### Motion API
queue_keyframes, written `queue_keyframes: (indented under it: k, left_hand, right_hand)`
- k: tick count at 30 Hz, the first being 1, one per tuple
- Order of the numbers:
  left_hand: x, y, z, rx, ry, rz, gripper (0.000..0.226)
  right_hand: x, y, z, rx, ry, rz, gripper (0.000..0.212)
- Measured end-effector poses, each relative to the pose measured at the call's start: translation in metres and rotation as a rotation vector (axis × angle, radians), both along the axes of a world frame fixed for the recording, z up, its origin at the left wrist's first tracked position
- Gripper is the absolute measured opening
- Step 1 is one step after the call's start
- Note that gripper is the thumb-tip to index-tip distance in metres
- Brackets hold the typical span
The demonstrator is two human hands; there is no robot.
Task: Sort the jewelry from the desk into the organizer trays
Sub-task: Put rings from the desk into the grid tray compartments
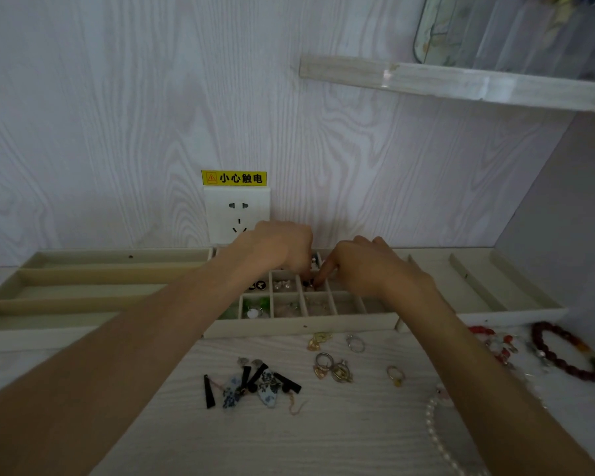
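Both hands reach over the middle organizer tray (pixel 299 325), a beige grid of small compartments. My left hand (pixel 279 249) and my right hand (pixel 361 266) meet fingertip to fingertip over one compartment, pinching a small dark earring (pixel 309 282). Neighbouring cells hold black-and-white studs (pixel 257 285), pale earrings (pixel 283 285) and green pieces (pixel 255 305). On the desk in front lie tassel earrings (pixel 255 383), gold and silver rings (pixel 334 367), a single ring (pixel 395 374), a hoop (pixel 355 343), a red bead bracelet (pixel 567 355) and a pearl strand (pixel 437 438).
A tray with long slots (pixel 83 269) lies at the left, another long-slot tray (pixel 478 286) at the right. A wall socket (pixel 236 214) with a yellow warning label sits behind the trays. A shelf (pixel 461 82) juts out at the upper right.
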State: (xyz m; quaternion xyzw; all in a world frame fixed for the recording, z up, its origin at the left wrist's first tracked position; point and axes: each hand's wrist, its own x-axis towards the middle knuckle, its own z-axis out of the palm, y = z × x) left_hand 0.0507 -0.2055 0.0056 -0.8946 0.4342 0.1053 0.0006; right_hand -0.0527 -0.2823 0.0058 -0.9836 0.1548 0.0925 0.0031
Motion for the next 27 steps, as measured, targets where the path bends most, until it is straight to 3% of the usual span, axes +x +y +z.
queue_keyframes:
  k: [4,20,23,27]
  left_hand:
    - [0.003,0.001,0.000,0.013,-0.017,0.033,0.031]
    - [-0.002,0.000,0.003,0.006,-0.032,0.032,0.027]
    - [-0.001,0.001,0.007,-0.024,-0.016,0.024,0.019]
    - [-0.004,0.001,0.007,0.002,0.029,0.002,0.037]
  right_hand:
    - [-0.001,0.001,0.006,0.007,0.000,0.009,0.038]
    - [0.002,0.003,-0.002,0.009,0.005,0.001,0.030]
    - [-0.002,-0.002,0.007,0.010,-0.013,0.001,0.038]
    - [-0.010,-0.010,0.025,0.046,-0.100,-0.038,0.044]
